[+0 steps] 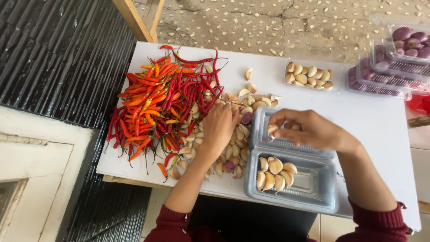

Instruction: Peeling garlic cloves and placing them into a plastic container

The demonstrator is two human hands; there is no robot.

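- While the left hand (219,127) rests fingers-down on the garlic pile (233,148), mid-table, grasp hidden,
- the right hand (309,131) pinches a clove (272,129) above the open clear box (309,179) near the table's front edge.

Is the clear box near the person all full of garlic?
No, the clear box holds only a few garlic cloves at its left end, and the rest of its bottom is bare.

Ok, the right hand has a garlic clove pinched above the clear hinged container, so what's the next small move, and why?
Probably lower the right hand toward the person and drop its garlic clove into the near compartment. The clove hangs over the hinge area, not over that compartment, where a few cloves already lie with bare space beside them. The left hand rests on the loose garlic pile.
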